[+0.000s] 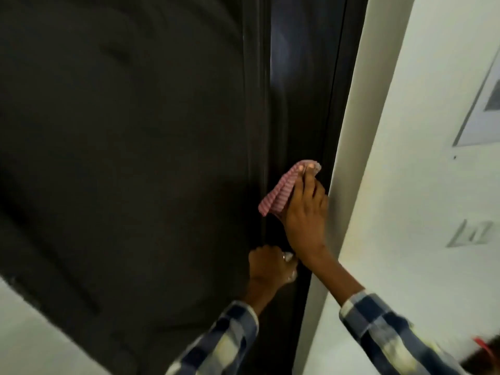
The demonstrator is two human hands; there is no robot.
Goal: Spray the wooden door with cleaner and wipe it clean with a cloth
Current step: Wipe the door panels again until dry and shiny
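A dark wooden door (121, 158) with raised panel mouldings fills the left and middle of the view. My right hand (305, 220) presses a pink striped cloth (281, 189) flat against the door's right edge strip, next to the frame. Below it, my left hand (266, 269) is closed around a small pale object at the door's edge, probably the handle; most of it is hidden by my fingers. No spray bottle is in sight. Both sleeves are blue and white checked.
A white door frame (359, 158) runs along the door's right side. On the white wall (422, 212) to the right hang a framed panel (484, 104) and a light switch plate (470, 234). A red thing (484, 345) shows at the lower right edge.
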